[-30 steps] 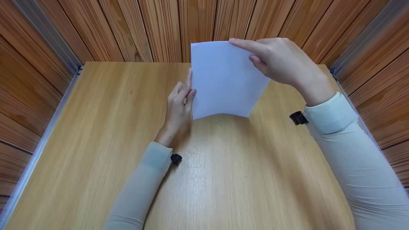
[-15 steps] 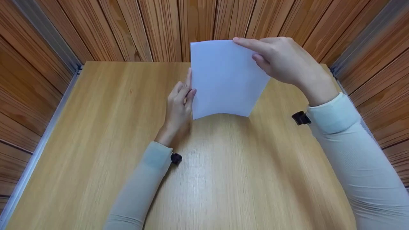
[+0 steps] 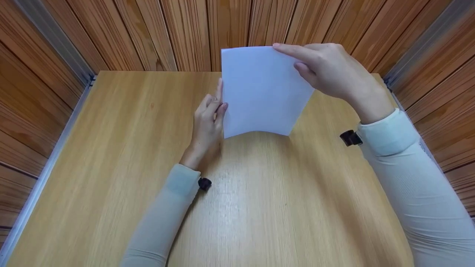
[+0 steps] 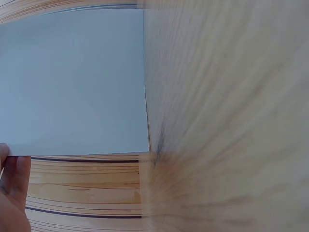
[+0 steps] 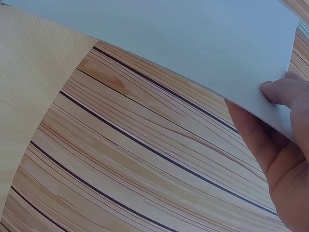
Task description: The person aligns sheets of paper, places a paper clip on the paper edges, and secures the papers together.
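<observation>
A plain white sheet of paper point(image 3: 259, 92) stands upright at the far middle of the table, its lower edge bowed. At its left edge, my left hand point(image 3: 208, 116) pinches it between thumb and fingers; the left wrist view catches part of that left hand point(image 4: 13, 198) at the lower left. My right hand point(image 3: 330, 70) holds the upper right corner, index finger along the top edge. In the right wrist view the thumb of the right hand point(image 5: 289, 159) lies on one face of the paper point(image 5: 193, 38), with fingers behind it.
A light wooden table point(image 3: 122, 159) lies beneath both arms. Wood-panelled walls point(image 3: 193, 33) rise at the back and both sides, with grey metal strips point(image 3: 55, 44) at the corners. Each sleeve cuff carries a small black camera point(image 3: 204, 184).
My right hand has slid slightly to the right along the paper's top edge. The left hand and the sheet have stayed almost where they were.
</observation>
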Tool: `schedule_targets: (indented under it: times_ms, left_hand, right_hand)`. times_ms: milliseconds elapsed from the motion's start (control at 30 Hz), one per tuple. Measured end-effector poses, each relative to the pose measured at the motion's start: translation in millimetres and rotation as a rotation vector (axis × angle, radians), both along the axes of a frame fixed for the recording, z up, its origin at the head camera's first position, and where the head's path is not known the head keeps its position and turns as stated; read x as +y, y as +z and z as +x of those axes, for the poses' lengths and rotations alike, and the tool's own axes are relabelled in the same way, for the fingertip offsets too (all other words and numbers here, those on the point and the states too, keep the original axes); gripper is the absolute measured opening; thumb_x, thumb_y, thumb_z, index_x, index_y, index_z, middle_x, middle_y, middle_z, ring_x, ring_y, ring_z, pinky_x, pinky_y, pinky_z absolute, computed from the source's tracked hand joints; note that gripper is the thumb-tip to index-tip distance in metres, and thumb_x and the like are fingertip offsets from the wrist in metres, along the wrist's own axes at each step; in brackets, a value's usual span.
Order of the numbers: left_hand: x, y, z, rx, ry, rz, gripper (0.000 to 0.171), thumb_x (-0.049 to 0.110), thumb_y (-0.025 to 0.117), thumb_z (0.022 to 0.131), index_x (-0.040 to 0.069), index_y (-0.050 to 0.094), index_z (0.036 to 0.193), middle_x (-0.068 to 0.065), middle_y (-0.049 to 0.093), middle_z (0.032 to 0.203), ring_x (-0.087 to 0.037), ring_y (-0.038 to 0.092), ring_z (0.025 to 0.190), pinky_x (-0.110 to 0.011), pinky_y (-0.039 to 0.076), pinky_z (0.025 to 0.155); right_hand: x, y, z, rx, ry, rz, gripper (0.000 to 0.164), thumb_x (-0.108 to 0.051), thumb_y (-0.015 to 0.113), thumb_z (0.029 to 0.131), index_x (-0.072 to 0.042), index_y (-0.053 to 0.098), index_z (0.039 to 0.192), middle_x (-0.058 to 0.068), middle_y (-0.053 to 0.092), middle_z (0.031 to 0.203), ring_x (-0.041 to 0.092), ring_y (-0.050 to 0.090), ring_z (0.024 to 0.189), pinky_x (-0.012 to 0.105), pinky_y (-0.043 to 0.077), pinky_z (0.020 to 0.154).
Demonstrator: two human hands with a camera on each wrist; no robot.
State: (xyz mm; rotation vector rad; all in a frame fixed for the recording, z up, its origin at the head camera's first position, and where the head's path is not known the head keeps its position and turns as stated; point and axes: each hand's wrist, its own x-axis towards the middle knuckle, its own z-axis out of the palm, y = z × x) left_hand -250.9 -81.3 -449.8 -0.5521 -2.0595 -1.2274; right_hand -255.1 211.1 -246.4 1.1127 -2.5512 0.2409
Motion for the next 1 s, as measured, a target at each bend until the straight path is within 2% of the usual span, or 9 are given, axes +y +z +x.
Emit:
schedule_targets:
  times_ms: [267,500,733,900,1000]
  left_hand:
    - [0.7,-0.9,-1.0,0.014,0.001,-0.002,0.023,0.01,0.064,0.107,-0.004,0.075,0.121,-0.013,0.055,0.088,-0.022,0.053,0.074,-0.024,0.045,0.067]
    - [0.9,-2.1,-3.8,0.037,0.008,-0.011,0.017,0.008,0.064,0.106,-0.005,0.075,0.107,-0.014,0.056,0.087,-0.021,0.05,0.072,-0.025,0.041,0.065]
    - [-0.4,-2.0,-2.3,0.016,0.012,-0.01,0.02,0.011,0.064,0.107,-0.005,0.076,0.112,-0.013,0.055,0.088,-0.02,0.051,0.072,-0.024,0.042,0.064]
    - [-1.1,-2.5,-1.8,0.026,0.008,0.001,0.021,0.009,0.064,0.106,-0.005,0.075,0.117,-0.014,0.056,0.088,-0.022,0.052,0.072,-0.024,0.043,0.065]
    - [-1.8,-3.0,-1.7,0.03,0.007,0.0,0.022,0.01,0.065,0.106,-0.005,0.075,0.12,-0.014,0.056,0.088,-0.023,0.052,0.072,-0.023,0.043,0.065]
  right_hand:
    - [4.1,-2.8,-1.9,0.016,0.028,-0.035,0.056,-0.002,0.062,0.106,-0.022,0.054,0.157,0.024,0.074,0.122,0.035,0.068,0.083,0.053,0.062,0.079]
    - [7.7,-5.2,-3.0,0.019,0.043,-0.067,0.054,0.0,0.062,0.105,-0.019,0.057,0.155,0.023,0.074,0.119,0.032,0.063,0.078,0.045,0.057,0.069]
    - [9.3,-8.7,-5.0,0.063,0.082,-0.1,0.051,0.002,0.062,0.104,-0.015,0.06,0.152,0.023,0.075,0.115,0.032,0.062,0.075,0.044,0.054,0.066]
    - [11.1,-11.4,-5.1,0.083,0.082,-0.123,0.049,0.002,0.063,0.104,-0.014,0.061,0.151,0.022,0.075,0.114,0.033,0.063,0.076,0.046,0.054,0.066]
    - [12.4,-13.5,-5.1,0.093,0.078,-0.129,0.048,0.0,0.063,0.105,-0.014,0.061,0.15,0.021,0.075,0.114,0.032,0.063,0.075,0.043,0.053,0.064]
